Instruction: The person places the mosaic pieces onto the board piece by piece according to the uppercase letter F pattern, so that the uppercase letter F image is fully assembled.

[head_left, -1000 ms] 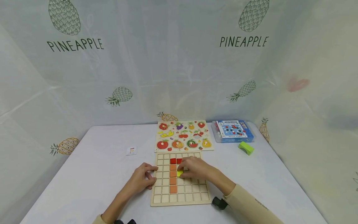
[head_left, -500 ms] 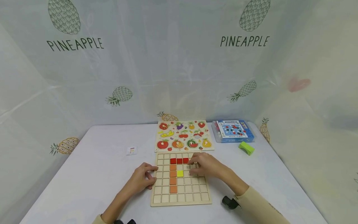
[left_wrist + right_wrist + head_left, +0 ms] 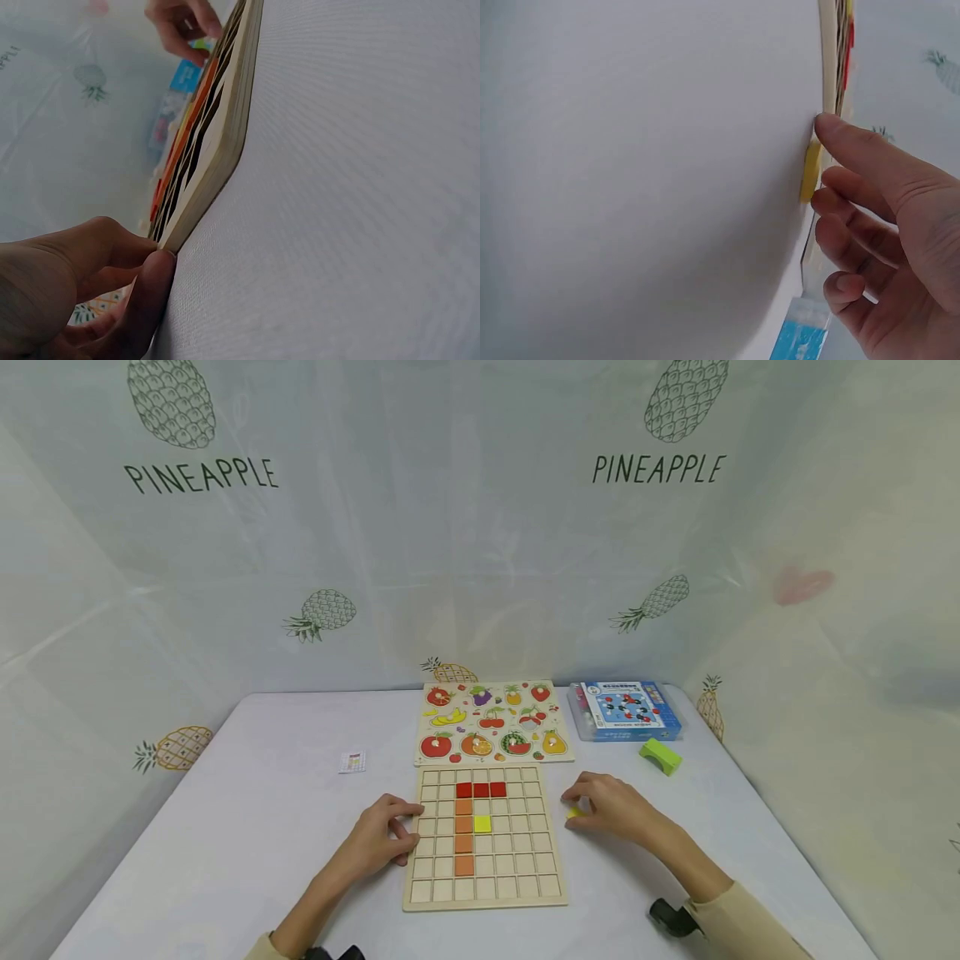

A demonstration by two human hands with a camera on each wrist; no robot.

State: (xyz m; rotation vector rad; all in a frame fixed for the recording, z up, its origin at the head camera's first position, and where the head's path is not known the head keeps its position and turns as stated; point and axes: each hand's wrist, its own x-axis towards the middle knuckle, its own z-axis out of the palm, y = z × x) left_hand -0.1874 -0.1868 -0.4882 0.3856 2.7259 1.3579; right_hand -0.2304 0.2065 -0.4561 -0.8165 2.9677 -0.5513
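A wooden grid board (image 3: pixel 525 887) lies on the table, holding a row of red tiles (image 3: pixel 482 790), a column of orange tiles (image 3: pixel 464 843) and one yellow tile (image 3: pixel 482 824). My left hand (image 3: pixel 375 835) rests at its left edge, index finger and thumb touching the rim (image 3: pixel 225 154) at separate spots. To the right of the board, my right hand (image 3: pixel 615 806) is down over a loose yellow tile (image 3: pixel 575 812) on the table. In the right wrist view, thumb and fingers stand apart around this yellow tile (image 3: pixel 810 172); whether they touch it I cannot tell.
A fruit puzzle board (image 3: pixel 491 718) lies right behind the grid. Farther right are a blue boxed set (image 3: pixel 626 710) and a green arch block (image 3: pixel 661 757). A small printed card (image 3: pixel 352 762) lies left of the boards. A pineapple-print sheet hangs behind the table.
My right hand let go of the yellow tile in the grid and moved right, off the board, to a loose yellow tile. The left hand has stayed in place.
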